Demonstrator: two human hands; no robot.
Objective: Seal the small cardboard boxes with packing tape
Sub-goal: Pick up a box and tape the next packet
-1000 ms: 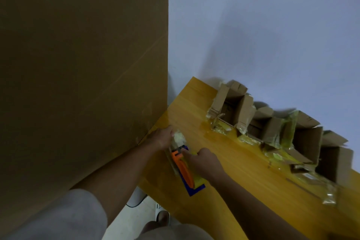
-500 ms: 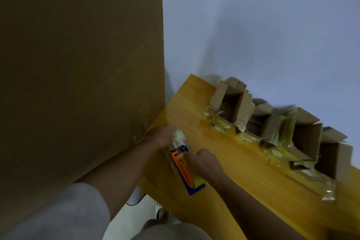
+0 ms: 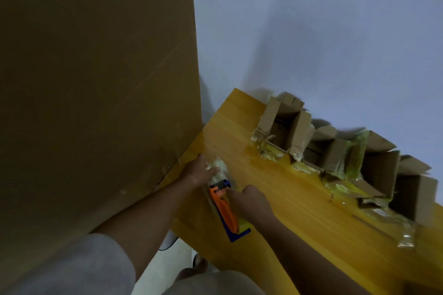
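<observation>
At the near corner of the yellow bench [image 3: 299, 199], two bare hands work on an orange and blue tape dispenser [image 3: 224, 211] lying flat. The right hand [image 3: 254, 201] rests on the dispenser's far side, fingers curled against it. Just beyond the dispenser, the left hand [image 3: 200, 171] has its grip pinching a crumpled wad of clear tape [image 3: 218, 167] at the dispenser's front end.

The risk, judging from this, is that the loose tape sticks to itself or to the fingers, so no clean strip can be pulled. The dispenser also lies close to the bench edge and could be knocked to the floor.

Further from the dispenser, along the wall [image 3: 323, 43], stands a row of small boxes [image 3: 285, 124]. All lie with flaps open, none sealed. Their insides look dark, and whether anything is in them cannot be told. Torn clear tape scraps [image 3: 271, 153] lie just before them. Left of the dispenser stands a tall cardboard sheet [image 3: 96, 79].
</observation>
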